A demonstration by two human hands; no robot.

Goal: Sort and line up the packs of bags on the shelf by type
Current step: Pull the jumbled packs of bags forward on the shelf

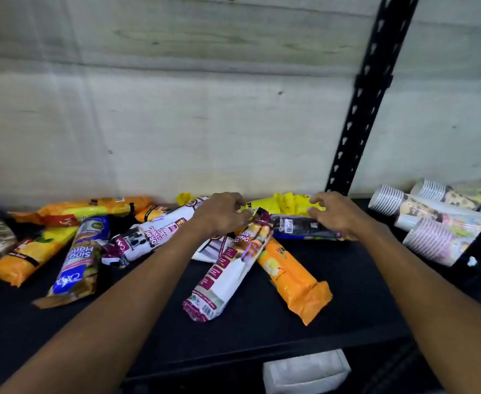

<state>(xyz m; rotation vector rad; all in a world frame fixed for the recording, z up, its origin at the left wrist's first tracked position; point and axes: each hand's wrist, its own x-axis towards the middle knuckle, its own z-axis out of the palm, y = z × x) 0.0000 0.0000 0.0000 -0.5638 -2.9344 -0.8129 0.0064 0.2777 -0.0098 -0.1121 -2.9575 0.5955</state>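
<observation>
A: Two hands over the pile at the shelf back. Left hand?
B: Fingers curled down onto the far end of the white pack; whether they pinch it, cannot tell. Pack lies mid-shelf, leaning on the orange pack.
A: Right hand?
B: Fingers spread, loosely bent, above the dark pack; holds nothing.
A: Others?
B: Blue pack left, yellow pack behind, cups right.

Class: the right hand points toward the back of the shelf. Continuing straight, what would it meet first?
Probably the yellow pack just beyond the right hand, then the wall; depth is hard to judge.
</observation>
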